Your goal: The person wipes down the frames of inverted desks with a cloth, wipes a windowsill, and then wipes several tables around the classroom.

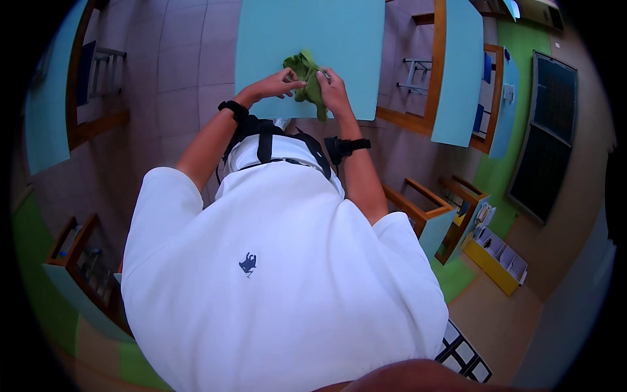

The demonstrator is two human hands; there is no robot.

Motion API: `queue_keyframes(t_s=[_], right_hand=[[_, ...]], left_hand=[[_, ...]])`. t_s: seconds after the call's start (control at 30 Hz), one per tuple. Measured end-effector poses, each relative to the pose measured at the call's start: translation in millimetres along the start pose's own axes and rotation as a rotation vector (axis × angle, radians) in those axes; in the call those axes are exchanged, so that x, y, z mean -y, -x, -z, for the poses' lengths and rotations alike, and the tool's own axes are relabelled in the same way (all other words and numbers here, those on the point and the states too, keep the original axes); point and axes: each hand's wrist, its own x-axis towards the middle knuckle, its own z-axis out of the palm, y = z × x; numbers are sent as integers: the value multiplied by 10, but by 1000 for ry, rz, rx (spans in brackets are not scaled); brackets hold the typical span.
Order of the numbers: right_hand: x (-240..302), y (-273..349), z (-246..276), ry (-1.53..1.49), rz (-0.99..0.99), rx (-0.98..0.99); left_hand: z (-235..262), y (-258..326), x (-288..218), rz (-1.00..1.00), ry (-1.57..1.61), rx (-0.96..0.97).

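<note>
A limp green thing (pixel 304 70), crumpled and cloth-like, is over the light blue tabletop (pixel 307 32) near its front edge. One end of it hangs down toward me; its exact kind I cannot make out. My right hand (pixel 334 93) pinches its right side between thumb and fingers. On the other side, my left hand (pixel 279 85) is held close, thumb and forefinger apart, the fingertips at the green thing's left edge. Black straps with small devices are on both my wrists.
Other blue-topped desks with wooden frames stand on the right (pixel 457 72) and left (pixel 49 98). Metal-legged stools (pixel 416 73) are tucked under some. A yellow divided box (pixel 496 260) sits at the lower right, below a dark wall board (pixel 543 134).
</note>
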Motion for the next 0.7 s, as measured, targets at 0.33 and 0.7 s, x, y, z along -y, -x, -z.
queue_keyframes(t_s=[0.33, 0.7], right_hand=[[199, 52, -59, -137, 74, -131], [-358, 181, 48, 108, -69, -264]], left_hand=[[2, 94, 53, -81, 372, 55], [322, 487, 292, -69, 167, 8]])
